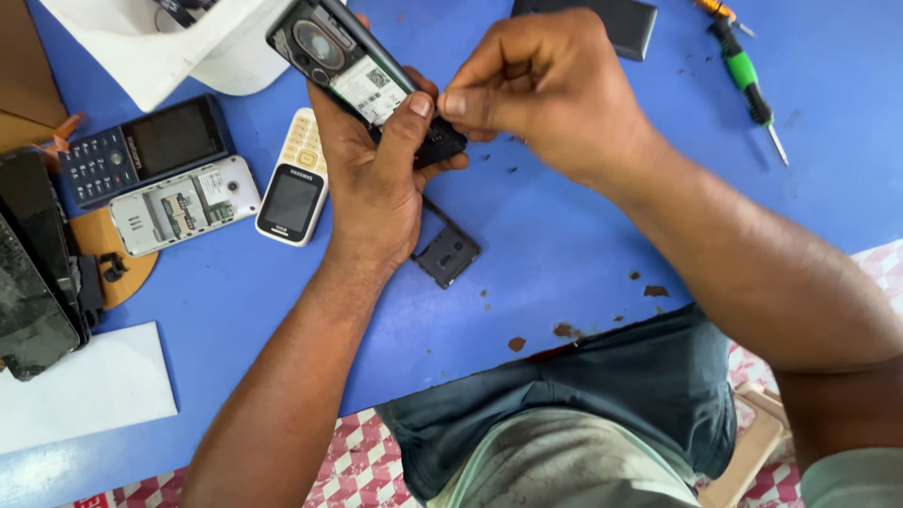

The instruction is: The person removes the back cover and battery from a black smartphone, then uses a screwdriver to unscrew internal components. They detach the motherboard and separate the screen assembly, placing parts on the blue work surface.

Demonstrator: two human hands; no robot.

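Left hand (376,179) palm-up, clamped round opened phone (362,80); right hand (546,89) fingertips pinched together at its lower edge.

Blue table (564,235) strewn with phone parts.
A dark keypad phone (146,149), an opened silver phone (183,205) and a white phone (293,179) lay at nine o'clock; a black cover (448,252) sat at centre, a green screwdriver (750,89) at two, white paper (85,388) at eight.
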